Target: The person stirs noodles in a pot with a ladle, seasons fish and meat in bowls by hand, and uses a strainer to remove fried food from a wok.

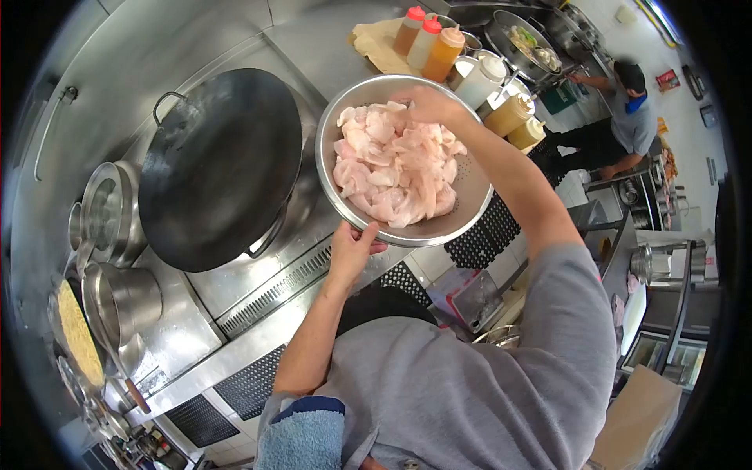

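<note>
A steel colander (475, 205) is tilted beside the wok, with small holes showing in its wall. It holds a heap of raw, pale pink sliced meat (395, 168) that looks like chicken. My left hand (356, 247) grips the near rim, fingers closed under it and thumb along the edge. At the far side, my right hand (429, 104) reaches over the rim onto the meat; its fingers are blurred, and I cannot tell whether they hold a piece. To the left a large black wok (223, 168) with a looped handle sits on the stove.
Squeeze bottles (443, 53) stand behind the colander. Steel pots (133, 301) and a ladle with a wooden handle (138, 395) line the left side. At upper right a co-worker (633, 117) stands by a pan of food (526, 43). Black mats (487, 231) cover the floor.
</note>
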Demonstrator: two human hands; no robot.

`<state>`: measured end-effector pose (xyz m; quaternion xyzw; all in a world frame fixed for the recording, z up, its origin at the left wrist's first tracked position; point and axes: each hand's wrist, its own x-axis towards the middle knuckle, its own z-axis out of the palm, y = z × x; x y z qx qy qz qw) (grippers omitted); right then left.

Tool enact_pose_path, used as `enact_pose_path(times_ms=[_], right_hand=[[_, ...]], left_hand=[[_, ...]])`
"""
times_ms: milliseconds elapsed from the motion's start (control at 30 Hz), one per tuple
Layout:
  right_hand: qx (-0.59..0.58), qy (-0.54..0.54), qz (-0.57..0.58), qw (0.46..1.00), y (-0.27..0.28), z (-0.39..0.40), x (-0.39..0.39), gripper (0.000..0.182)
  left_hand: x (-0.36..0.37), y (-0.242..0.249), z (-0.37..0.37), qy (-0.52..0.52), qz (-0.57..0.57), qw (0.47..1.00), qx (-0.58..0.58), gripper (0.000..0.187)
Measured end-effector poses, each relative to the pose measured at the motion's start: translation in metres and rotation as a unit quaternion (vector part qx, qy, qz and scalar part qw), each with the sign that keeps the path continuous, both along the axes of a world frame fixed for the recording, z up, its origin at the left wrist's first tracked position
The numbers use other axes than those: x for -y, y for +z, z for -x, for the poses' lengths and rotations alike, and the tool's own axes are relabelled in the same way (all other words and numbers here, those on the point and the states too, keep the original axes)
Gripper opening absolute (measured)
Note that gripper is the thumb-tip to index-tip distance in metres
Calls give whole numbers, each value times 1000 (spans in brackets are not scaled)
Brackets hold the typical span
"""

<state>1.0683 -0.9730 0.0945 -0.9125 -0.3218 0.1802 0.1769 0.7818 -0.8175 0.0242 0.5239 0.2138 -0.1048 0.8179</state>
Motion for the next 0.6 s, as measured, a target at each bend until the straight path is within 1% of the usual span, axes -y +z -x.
enact_pose_path(times_ms=[67, 133, 200, 267, 333, 367, 433, 500, 533, 600], right_hand=[[-42, 3, 4, 999, -28, -37, -24, 48], [-161, -67, 4, 985, -67, -44, -63, 53], [-116, -5, 119, 986, -59, -19, -97, 50], [-90, 114, 208, 967, -39, 20, -109, 49], [-58, 231, 294, 926, -14, 55, -116, 49], [-45, 288, 332, 897, -12, 69, -116, 50], [28, 327, 263, 907, -22, 81, -84, 47], [104, 390, 115, 908, -14, 89, -36, 45], [143, 427, 1, 893, -1, 92, -12, 45], [153, 344, 39, 925, 3, 105, 40, 52]], left_hand=[[2, 0, 0, 7, -4, 1000, 1, 24], [2, 0, -1, 11, -23, 1000, -5, 23], [2, -6, -5, 19, -18, 1000, -7, 23], [3, -8, -2, 18, -15, 1000, -9, 23], [3, -4, -4, 17, -15, 1000, -1, 23], [3, -4, -2, 20, -12, 1000, 0, 22], [3, -4, -2, 26, -7, 1000, 5, 22], [1, -4, -3, 25, -11, 1000, -4, 21], [0, -1, -3, 26, -10, 1000, -10, 21], [-2, 0, -5, 24, -6, 1000, -4, 22]])
